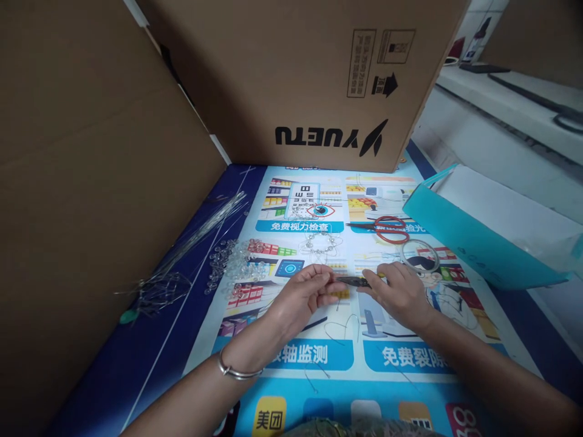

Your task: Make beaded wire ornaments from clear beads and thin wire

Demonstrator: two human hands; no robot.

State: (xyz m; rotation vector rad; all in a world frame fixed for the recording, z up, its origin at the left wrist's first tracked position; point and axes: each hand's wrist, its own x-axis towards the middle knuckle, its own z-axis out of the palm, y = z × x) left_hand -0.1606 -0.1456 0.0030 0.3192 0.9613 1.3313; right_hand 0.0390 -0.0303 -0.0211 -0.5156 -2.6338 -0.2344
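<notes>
My right hand is closed around small pliers with dark jaws pointing left; a bit of yellow handle shows by the fingers. At the plier tips, my left hand pinches what looks like a thin wire, mostly hidden by thumb and fingers. Just below both hands a loose wire curls on the printed mat. Beyond the left hand lies a ring of clear beads with wire ends sticking out. A heap of clear beads is to its left.
Red-handled scissors and a wire coil lie beyond my right hand. A teal box stands at the right. Bundled wires lie at the left. Tall cardboard walls the back and left side.
</notes>
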